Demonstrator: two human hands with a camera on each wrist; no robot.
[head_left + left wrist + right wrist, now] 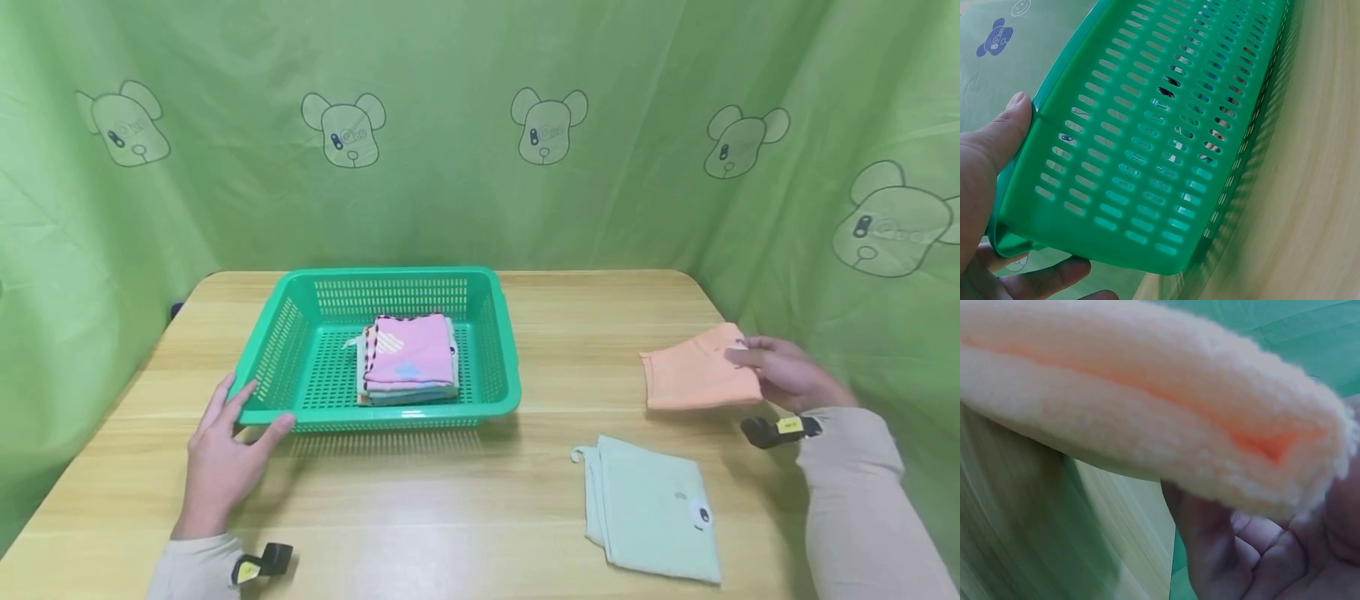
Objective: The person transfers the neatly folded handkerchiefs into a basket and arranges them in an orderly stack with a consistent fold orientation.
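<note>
A green plastic basket (512,367) sits at the left-centre of the table. My left hand (225,462) holds its near left corner, the thumb on the front rim and the fingers round the left side; the left wrist view shows this hand (985,169) beside the slotted wall. Inside lies a stack of folded cloths, topped by a pink towel (412,350). At the right, my right hand (791,371) pinches a folded orange towel (697,371) by its right edge. Its thick terry fold (1147,406) fills the right wrist view. Nearer lies a folded pale green towel (652,508) with a hanging loop.
The wooden table (420,517) carries all of this. A green curtain (450,208) with printed bear heads hangs behind and at both sides, close to the table's edges. Black camera mounts sit on both wrists.
</note>
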